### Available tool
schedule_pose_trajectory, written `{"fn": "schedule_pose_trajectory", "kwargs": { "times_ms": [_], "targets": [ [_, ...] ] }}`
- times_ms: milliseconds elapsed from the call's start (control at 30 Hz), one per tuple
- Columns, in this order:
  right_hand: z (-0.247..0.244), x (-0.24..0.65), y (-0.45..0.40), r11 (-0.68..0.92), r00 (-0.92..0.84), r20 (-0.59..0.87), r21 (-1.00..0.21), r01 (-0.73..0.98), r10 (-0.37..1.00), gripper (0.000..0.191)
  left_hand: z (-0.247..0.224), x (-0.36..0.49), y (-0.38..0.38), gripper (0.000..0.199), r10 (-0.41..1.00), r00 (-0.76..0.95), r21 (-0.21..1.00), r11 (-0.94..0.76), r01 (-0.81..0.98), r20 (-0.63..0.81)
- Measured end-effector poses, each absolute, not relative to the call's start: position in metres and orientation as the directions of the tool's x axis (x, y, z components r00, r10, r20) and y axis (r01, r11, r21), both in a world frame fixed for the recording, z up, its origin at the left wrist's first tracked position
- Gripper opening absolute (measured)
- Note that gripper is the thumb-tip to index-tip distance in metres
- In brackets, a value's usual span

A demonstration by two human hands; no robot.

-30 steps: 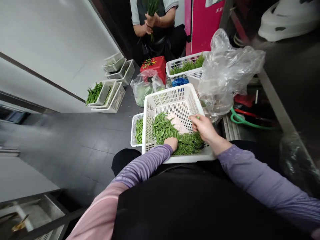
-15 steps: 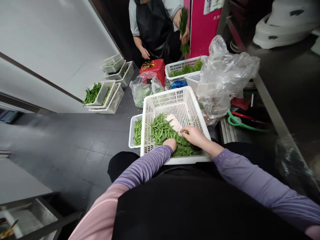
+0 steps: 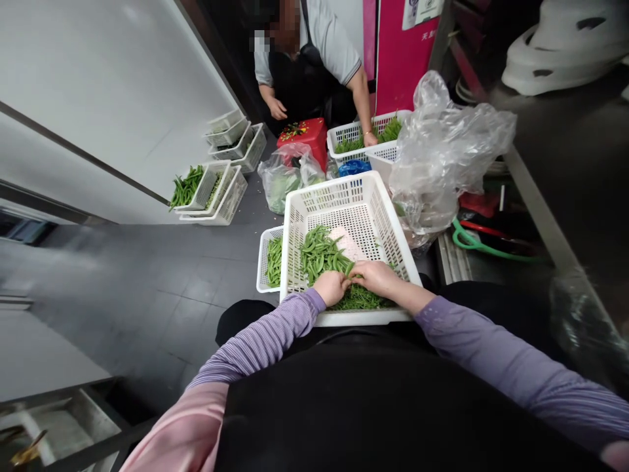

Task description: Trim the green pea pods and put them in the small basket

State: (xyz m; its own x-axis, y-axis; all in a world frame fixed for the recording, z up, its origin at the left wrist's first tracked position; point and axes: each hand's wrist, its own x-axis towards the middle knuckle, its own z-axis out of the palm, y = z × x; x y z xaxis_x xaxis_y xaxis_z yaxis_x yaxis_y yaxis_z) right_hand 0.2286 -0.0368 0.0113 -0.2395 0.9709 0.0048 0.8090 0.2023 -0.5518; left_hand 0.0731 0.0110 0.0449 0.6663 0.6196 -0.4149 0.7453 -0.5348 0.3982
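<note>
A large white perforated basket (image 3: 289, 249) rests across my lap. Flat green pea pods (image 3: 319, 250) are heaped in its left part, and thin green trimmings (image 3: 361, 299) lie nearest me. Over the trimmings, my left hand (image 3: 330, 287) and my right hand (image 3: 374, 276) meet with fingertips pinched together. A small green pod seems to sit between the fingertips of both hands, mostly covered by them. A pale pink speckled patch (image 3: 346, 242) shows on the basket floor beyond my right hand.
A smaller basket (image 3: 261, 262) of pods stands left. Ahead are a plastic bag (image 3: 280, 180), a red stool (image 3: 312, 137) and a white basket (image 3: 334, 139) with a person's hand inside. Stacked baskets (image 3: 230, 196) stand by the wall; clear plastic bags (image 3: 437, 157) are at right.
My left hand has come up off the pile to meet my right hand, which has shifted slightly toward me. The other person has leaned forward and lowered the green bunch into the far basket.
</note>
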Motion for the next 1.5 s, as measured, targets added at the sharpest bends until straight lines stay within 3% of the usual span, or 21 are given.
{"fn": "schedule_pose_trajectory", "kwargs": {
  "times_ms": [100, 167, 233, 300, 400, 467, 567, 667, 833, 933, 1000, 1100, 1167, 1267, 1333, 1400, 1433, 1500],
  "targets": [
    [0.017, 0.229, -0.040, 0.176, -0.186, 0.044, -0.589, 0.789, 0.982, 0.013, 0.055, 0.072, 0.013, 0.024, 0.533, 0.631, 0.639, -0.202, 0.742, -0.564],
    [0.020, 0.229, -0.042, 0.157, -0.157, 0.058, -0.645, 0.748, 0.986, 0.013, 0.057, 0.071, 0.014, 0.023, 0.472, 0.638, 0.717, -0.017, 0.697, -0.608],
    [0.022, 0.228, -0.041, 0.138, -0.111, 0.086, -0.741, 0.657, 0.990, 0.012, 0.053, 0.069, 0.013, 0.022, 0.485, 0.651, 0.765, 0.059, 0.642, -0.584],
    [0.024, 0.229, -0.040, 0.072, 0.005, 0.087, -0.852, 0.519, 0.996, 0.009, 0.042, 0.064, 0.010, 0.024, 0.529, 0.616, 0.743, 0.041, 0.668, -0.583],
    [0.028, 0.232, -0.036, -0.112, 0.221, -0.060, -0.966, 0.232, 0.973, 0.016, 0.023, 0.053, 0.006, 0.016, 0.575, 0.496, 0.529, -0.126, 0.840, -0.651],
    [0.030, 0.234, -0.035, -0.210, 0.250, -0.193, -0.977, 0.044, 0.949, 0.021, 0.017, 0.046, 0.006, 0.012, 0.613, 0.456, 0.419, -0.216, 0.882, -0.645],
    [0.030, 0.234, -0.035, -0.263, 0.169, -0.269, -0.963, -0.058, 0.948, 0.024, 0.027, 0.046, 0.011, 0.041, 0.678, 0.542, 0.539, -0.250, 0.805, -0.496],
    [0.028, 0.232, -0.036, -0.250, 0.119, -0.251, -0.968, -0.021, 0.961, 0.024, 0.048, 0.059, 0.015, 0.035, 0.622, 0.643, 0.705, -0.199, 0.681, -0.446],
    [0.028, 0.233, -0.038, -0.262, 0.148, -0.258, -0.965, 0.009, 0.955, 0.022, 0.060, 0.075, 0.013, 0.024, 0.612, 0.639, 0.715, -0.166, 0.679, -0.465],
    [0.030, 0.236, -0.038, -0.250, 0.186, -0.221, -0.957, 0.147, 0.957, 0.022, 0.058, 0.074, 0.010, 0.028, 0.569, 0.641, 0.761, -0.039, 0.648, -0.516],
    [0.033, 0.237, -0.039, -0.232, 0.205, -0.180, -0.934, 0.271, 0.962, 0.022, 0.058, 0.073, 0.010, 0.028, 0.553, 0.651, 0.760, -0.048, 0.648, -0.520],
    [0.042, 0.237, -0.042, -0.104, 0.207, 0.018, -0.821, 0.562, 0.978, 0.023, 0.065, 0.073, 0.013, 0.025, 0.580, 0.683, 0.672, -0.290, 0.682, -0.444],
    [0.046, 0.238, -0.045, 0.051, 0.059, 0.137, -0.685, 0.727, 0.989, 0.025, 0.073, 0.074, 0.016, 0.020, 0.571, 0.724, 0.529, -0.505, 0.682, -0.387],
    [0.047, 0.235, -0.047, 0.208, -0.185, 0.104, -0.633, 0.746, 0.977, 0.013, 0.083, 0.078, 0.021, 0.015, 0.522, 0.785, 0.394, -0.680, 0.619, -0.333],
    [0.045, 0.232, -0.047, 0.163, -0.151, 0.084, -0.742, 0.650, 0.985, 0.007, 0.083, 0.083, 0.023, 0.017, 0.544, 0.800, 0.451, -0.665, 0.595, -0.253],
    [0.043, 0.230, -0.045, 0.015, 0.020, 0.026, -0.907, 0.422, 0.999, 0.012, 0.073, 0.086, 0.023, 0.025, 0.639, 0.739, 0.543, -0.551, 0.634, -0.215],
    [0.043, 0.230, -0.044, -0.061, 0.100, -0.037, -0.967, 0.246, 0.994, 0.015, 0.066, 0.086, 0.021, 0.029, 0.674, 0.689, 0.561, -0.473, 0.680, -0.266],
    [0.043, 0.236, -0.040, -0.149, 0.226, -0.177, -0.980, -0.134, 0.958, 0.021, 0.047, 0.083, 0.016, 0.030, 0.672, 0.592, 0.510, -0.353, 0.785, -0.446]
  ]
}}
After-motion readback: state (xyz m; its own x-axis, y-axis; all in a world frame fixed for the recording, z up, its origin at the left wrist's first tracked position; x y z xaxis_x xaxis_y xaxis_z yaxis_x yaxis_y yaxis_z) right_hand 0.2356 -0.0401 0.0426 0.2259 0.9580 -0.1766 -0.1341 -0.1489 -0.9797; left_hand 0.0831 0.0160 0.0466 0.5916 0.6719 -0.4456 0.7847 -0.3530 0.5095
